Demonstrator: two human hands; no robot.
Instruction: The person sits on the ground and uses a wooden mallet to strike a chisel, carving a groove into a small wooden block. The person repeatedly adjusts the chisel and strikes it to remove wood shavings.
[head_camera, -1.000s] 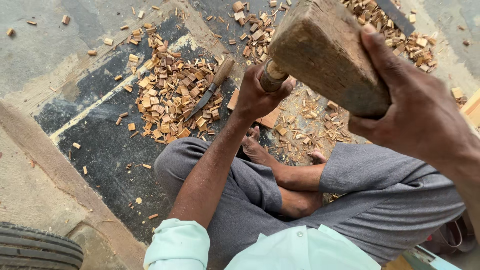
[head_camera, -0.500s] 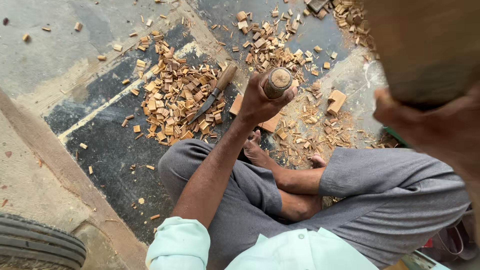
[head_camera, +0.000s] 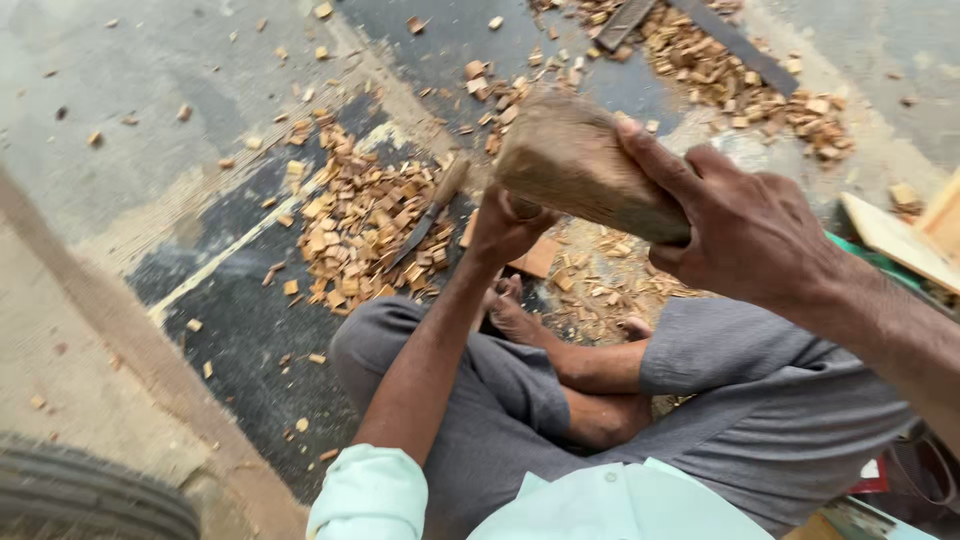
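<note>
I sit cross-legged on the ground in grey trousers. My left hand (head_camera: 505, 228) is closed around the handle of a chisel, whose top is hidden under the mallet. My right hand (head_camera: 745, 225) grips a thick wooden mallet block (head_camera: 575, 165), which sits right above my left fist. A flat piece of wood (head_camera: 538, 258) lies on the ground under the chisel, by my bare feet (head_camera: 520, 318).
Wood chips (head_camera: 350, 220) lie in piles on the dark floor ahead and at the top right. A second chisel (head_camera: 430, 212) lies among the chips. Wooden boards (head_camera: 900, 235) are at the right edge. A tyre (head_camera: 80, 490) shows at the lower left.
The mallet was raised up and to the right half a second ago, leaving the chisel top bare; it has now come down onto the chisel. My left hand has stayed in place.
</note>
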